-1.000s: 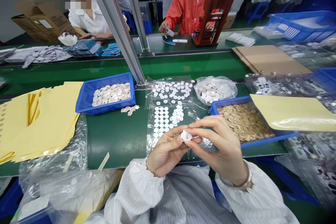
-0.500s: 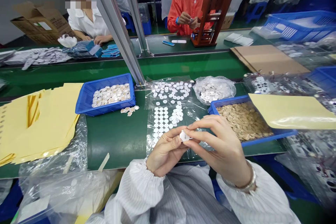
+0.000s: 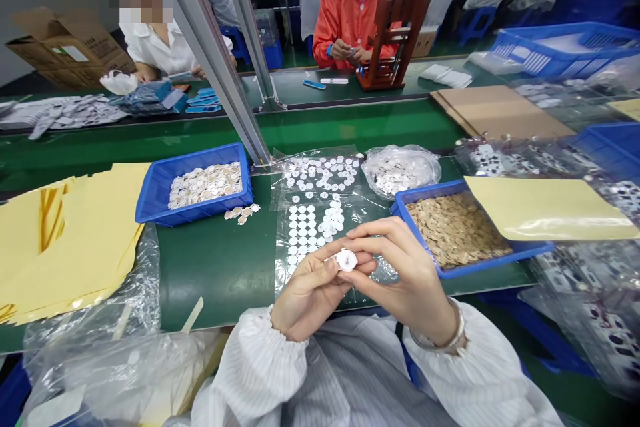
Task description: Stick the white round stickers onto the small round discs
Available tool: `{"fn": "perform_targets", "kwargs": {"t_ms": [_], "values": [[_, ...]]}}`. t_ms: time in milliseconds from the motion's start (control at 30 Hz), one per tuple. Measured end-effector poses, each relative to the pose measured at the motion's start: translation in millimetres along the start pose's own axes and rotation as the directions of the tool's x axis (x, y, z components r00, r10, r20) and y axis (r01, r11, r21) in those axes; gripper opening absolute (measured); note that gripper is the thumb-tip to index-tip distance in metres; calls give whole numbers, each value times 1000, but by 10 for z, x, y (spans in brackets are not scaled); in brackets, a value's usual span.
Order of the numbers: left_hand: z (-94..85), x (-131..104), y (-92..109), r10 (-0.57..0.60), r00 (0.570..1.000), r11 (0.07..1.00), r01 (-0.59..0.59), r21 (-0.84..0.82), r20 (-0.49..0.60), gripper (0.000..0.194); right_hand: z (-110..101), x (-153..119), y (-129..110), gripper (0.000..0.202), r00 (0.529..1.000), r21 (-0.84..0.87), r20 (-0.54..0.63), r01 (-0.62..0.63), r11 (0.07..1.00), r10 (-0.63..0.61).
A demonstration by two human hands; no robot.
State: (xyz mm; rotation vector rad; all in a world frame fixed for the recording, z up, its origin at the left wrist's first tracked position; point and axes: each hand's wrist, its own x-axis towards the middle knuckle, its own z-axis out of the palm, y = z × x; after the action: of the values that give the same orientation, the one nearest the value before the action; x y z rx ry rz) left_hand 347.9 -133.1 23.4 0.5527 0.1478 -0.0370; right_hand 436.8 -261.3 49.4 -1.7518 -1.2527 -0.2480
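Between my two hands is a small round white disc (image 3: 346,259) with a grey mark in its middle. My left hand (image 3: 313,287) pinches its left edge, with the fingers curled behind it. The thumb of my right hand (image 3: 400,263) touches its lower right edge, and that hand's fingers arch over the top. Just beyond my hands, white round stickers (image 3: 303,230) lie in rows and loose groups on a clear plastic sheet (image 3: 278,267). To the right, a blue tray (image 3: 450,273) holds a heap of tan discs (image 3: 453,227).
A blue tray (image 3: 195,215) of white-faced discs stands left, with several discs (image 3: 243,213) beside it. Yellow sheets (image 3: 85,240) lie far left; another (image 3: 545,207) overlaps the right tray. A plastic bag of white pieces (image 3: 401,170) lies behind. A metal post (image 3: 215,53) rises beyond; two people sit opposite.
The disc has turned so its round white face shows more fully. My right fingers have shifted slightly around it. The whole view has moved a little, with things sliding left.
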Motion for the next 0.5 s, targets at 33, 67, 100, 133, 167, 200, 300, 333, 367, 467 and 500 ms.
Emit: {"fn": "perform_targets", "kwargs": {"t_ms": [33, 67, 100, 133, 167, 200, 300, 333, 367, 467, 500], "values": [[11, -4, 11, 0, 1000, 1000, 0, 12, -8, 34, -1, 2, -1, 18, 1000, 8, -3, -5, 1000, 5], [23, -9, 23, 1, 1000, 1000, -1, 24, -15, 35, -1, 4, -1, 17, 1000, 14, -4, -9, 1000, 9], [35, -13, 34, 2, 1000, 999, -1, 35, -22, 36, -2, 6, -2, 16, 1000, 20, -5, -14, 1000, 14], [48, -17, 44, 3, 1000, 999, -2, 47, -29, 36, -2, 7, -1, 16, 1000, 26, -7, -18, 999, 19], [61, -21, 52, 5, 999, 998, -3, 58, -35, 34, -1, 8, -1, 16, 1000, 32, -7, -22, 999, 22], [73, -25, 59, 8, 999, 998, -5, 69, -40, 33, -1, 8, 0, 16, 1000, 38, -8, -25, 999, 26], [105, -32, 69, 14, 999, 995, -10, 100, -48, 30, -3, 7, 4, 17, 999, 57, -7, -36, 998, 37], [113, -32, 70, 17, 999, 994, -11, 106, -49, 30, -4, 7, 4, 17, 999, 61, -7, -39, 997, 39], [120, -32, 70, 18, 999, 994, -13, 109, -49, 30, -6, 6, 4, 16, 999, 62, -7, -41, 997, 42], [134, -31, 71, 20, 998, 993, -14, 113, -51, 28, -12, 4, 2, 16, 999, 60, -11, -42, 997, 42], [138, -32, 72, 22, 998, 993, -15, 118, -53, 28, -13, 4, 0, 16, 999, 55, -14, -38, 998, 39]]}}
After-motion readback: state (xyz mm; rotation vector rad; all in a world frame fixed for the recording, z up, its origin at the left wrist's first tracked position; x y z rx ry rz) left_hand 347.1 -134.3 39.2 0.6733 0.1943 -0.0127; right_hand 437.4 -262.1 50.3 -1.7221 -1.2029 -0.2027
